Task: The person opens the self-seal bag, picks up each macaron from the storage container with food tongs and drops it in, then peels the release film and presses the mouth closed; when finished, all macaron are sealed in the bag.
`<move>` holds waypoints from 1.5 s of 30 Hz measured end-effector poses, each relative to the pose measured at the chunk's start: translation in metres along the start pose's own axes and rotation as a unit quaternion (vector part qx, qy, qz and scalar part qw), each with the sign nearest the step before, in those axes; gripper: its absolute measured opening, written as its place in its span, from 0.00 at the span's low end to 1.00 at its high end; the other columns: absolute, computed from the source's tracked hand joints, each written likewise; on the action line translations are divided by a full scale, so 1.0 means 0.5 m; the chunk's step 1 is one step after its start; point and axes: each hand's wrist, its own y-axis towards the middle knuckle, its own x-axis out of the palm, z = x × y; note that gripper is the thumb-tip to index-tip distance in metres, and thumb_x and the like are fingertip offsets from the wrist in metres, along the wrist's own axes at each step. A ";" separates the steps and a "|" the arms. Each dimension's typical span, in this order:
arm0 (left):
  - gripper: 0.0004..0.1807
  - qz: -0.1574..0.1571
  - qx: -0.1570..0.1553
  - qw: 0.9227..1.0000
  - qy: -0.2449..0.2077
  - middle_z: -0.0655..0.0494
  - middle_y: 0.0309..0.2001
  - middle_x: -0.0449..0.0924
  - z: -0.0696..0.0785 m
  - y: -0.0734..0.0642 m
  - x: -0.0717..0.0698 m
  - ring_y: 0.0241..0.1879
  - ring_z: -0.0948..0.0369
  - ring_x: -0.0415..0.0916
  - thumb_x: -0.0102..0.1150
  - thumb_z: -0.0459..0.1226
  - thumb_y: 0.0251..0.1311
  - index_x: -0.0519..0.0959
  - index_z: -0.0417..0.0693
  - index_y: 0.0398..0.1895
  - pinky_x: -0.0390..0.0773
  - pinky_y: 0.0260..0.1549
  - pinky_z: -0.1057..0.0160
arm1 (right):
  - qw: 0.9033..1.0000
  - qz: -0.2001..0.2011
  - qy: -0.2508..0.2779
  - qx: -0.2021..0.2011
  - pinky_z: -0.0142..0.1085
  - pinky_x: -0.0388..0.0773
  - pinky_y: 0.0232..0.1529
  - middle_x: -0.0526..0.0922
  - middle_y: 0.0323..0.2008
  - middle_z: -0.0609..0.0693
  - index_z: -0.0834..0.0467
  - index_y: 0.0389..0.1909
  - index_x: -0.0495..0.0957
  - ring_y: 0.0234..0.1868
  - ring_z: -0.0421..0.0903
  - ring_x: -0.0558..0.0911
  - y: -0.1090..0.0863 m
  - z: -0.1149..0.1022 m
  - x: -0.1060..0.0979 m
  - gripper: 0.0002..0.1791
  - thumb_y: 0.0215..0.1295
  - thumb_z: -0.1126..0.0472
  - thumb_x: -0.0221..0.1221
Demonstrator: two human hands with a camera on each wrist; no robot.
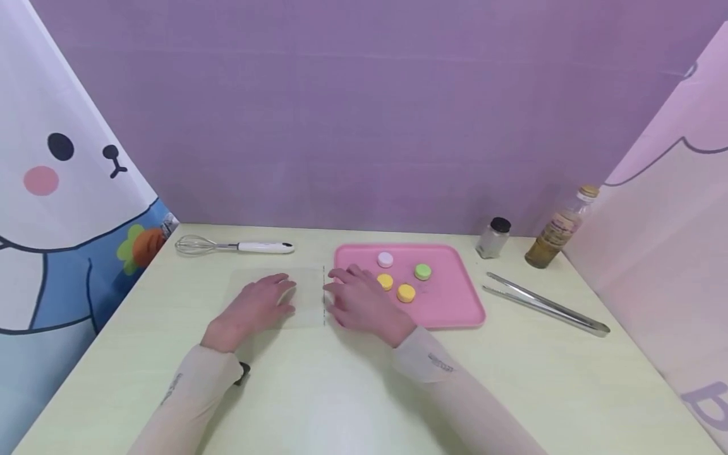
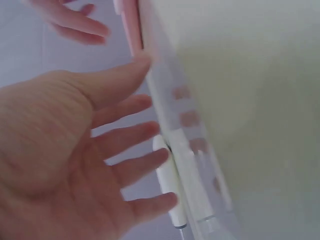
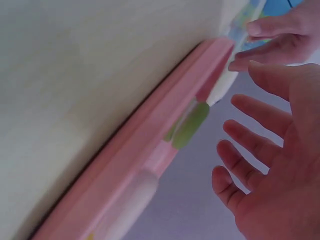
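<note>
A clear rectangular sheet (image 1: 309, 297) with a dashed line along its right edge lies on the table. Over it is my left hand (image 1: 256, 309), fingers spread and holding nothing; in the left wrist view its fingers mirror in the glossy sheet. My right hand (image 1: 364, 306) is at the left edge of a pink tray (image 1: 455, 309), its fingers loosely bent and nothing in them. Two yellow round pieces (image 1: 406, 293), a green one (image 1: 423, 272) and a pale lilac one (image 1: 385, 260) sit on the tray. The right wrist view shows a gap between hand and tray.
A whisk (image 1: 264, 248) with a white handle lies behind the sheet. To the tray's right are metal tongs (image 1: 546, 306), a black-capped jar (image 1: 493, 240) and a corked bottle (image 1: 557, 234) of brown liquid. A purple backdrop (image 1: 364, 139) rises behind the table.
</note>
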 end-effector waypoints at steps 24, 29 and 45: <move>0.23 -0.025 -0.019 0.999 -0.032 0.36 0.67 0.70 -0.012 0.003 -0.002 0.65 0.37 0.67 0.65 0.37 0.66 0.78 0.39 0.62 0.69 0.57 0.33 | 0.996 -0.079 -0.034 0.032 0.40 0.60 0.44 0.82 0.45 0.40 0.43 0.30 0.79 0.42 0.46 0.67 0.048 -0.018 0.035 0.11 0.67 0.44 0.66; 0.20 -0.017 -0.008 0.999 -0.041 0.37 0.65 0.73 -0.021 0.003 -0.004 0.63 0.37 0.69 0.67 0.36 0.64 0.81 0.42 0.59 0.71 0.53 0.29 | 0.995 -0.082 -0.042 0.037 0.40 0.60 0.45 0.82 0.44 0.40 0.43 0.29 0.79 0.42 0.46 0.67 0.051 -0.018 0.035 0.12 0.65 0.43 0.67; 0.07 0.053 0.052 0.996 -0.058 0.40 0.52 0.83 -0.044 0.003 -0.004 0.54 0.39 0.78 0.71 0.28 0.53 0.87 0.45 0.35 0.71 0.58 0.39 | 0.995 -0.084 -0.045 0.035 0.42 0.61 0.49 0.83 0.46 0.40 0.43 0.33 0.82 0.44 0.45 0.68 0.052 -0.023 0.032 0.09 0.65 0.44 0.67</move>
